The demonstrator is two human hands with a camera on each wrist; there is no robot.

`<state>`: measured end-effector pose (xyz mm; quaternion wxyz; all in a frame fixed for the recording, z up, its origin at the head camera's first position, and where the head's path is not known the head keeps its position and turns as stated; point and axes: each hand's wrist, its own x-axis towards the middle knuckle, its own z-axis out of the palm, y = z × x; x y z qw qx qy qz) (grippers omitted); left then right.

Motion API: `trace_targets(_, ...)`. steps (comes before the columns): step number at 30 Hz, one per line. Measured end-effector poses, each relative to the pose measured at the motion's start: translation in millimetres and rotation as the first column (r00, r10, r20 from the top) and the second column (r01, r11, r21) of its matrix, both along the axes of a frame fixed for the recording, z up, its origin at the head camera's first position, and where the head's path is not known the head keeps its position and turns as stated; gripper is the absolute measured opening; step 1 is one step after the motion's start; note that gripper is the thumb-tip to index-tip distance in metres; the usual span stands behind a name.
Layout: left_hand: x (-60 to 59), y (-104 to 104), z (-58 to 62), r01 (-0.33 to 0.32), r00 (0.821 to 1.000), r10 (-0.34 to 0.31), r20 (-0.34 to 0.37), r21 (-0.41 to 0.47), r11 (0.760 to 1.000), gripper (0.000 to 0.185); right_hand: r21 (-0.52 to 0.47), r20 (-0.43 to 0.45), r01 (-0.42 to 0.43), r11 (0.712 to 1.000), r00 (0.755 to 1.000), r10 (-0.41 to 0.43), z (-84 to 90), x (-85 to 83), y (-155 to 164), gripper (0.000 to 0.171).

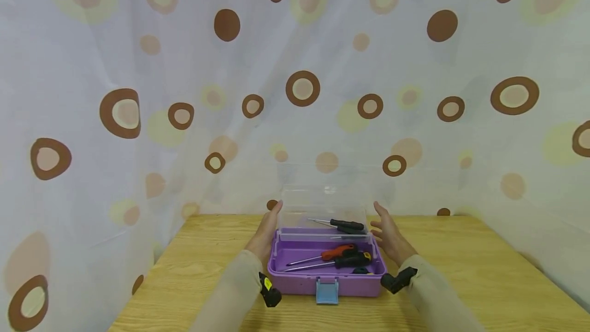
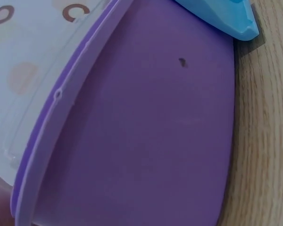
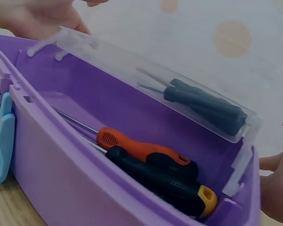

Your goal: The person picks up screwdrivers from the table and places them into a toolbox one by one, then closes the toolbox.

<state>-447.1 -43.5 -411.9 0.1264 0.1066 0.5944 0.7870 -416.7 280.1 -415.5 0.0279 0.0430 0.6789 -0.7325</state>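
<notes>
A purple toolbox [image 1: 301,285] with a blue latch [image 1: 327,292] hanging down at its front stands between both hands. My left hand [image 1: 264,234] lies along the left side with fingers stretched forward. Off the right side, my right hand [image 1: 391,235] has its fingers spread and holds nothing. Inside the box lie an orange-and-black screwdriver [image 3: 137,148] and a black one with a yellow end [image 3: 160,181]. A raised clear tray [image 3: 146,77] at the back carries black-handled screwdrivers [image 3: 205,103]. The left wrist view shows mostly the box's purple wall [image 2: 146,113].
The transparent lid [image 1: 322,196] stands raised behind the box. Under everything is a wooden table [image 1: 461,270], its back edge meeting a white curtain [image 1: 415,65] with brown and yellow circles.
</notes>
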Motion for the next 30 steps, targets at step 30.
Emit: trace_targets(30, -6.5, 5.9, -21.9, -0.162, 0.983, 0.157, -0.091, -0.052, 0.985, 0.091, -0.110, -0.046, -0.044, 0.993, 0.998, 0.039, -15.6, -4.4, -17.7, 0.089)
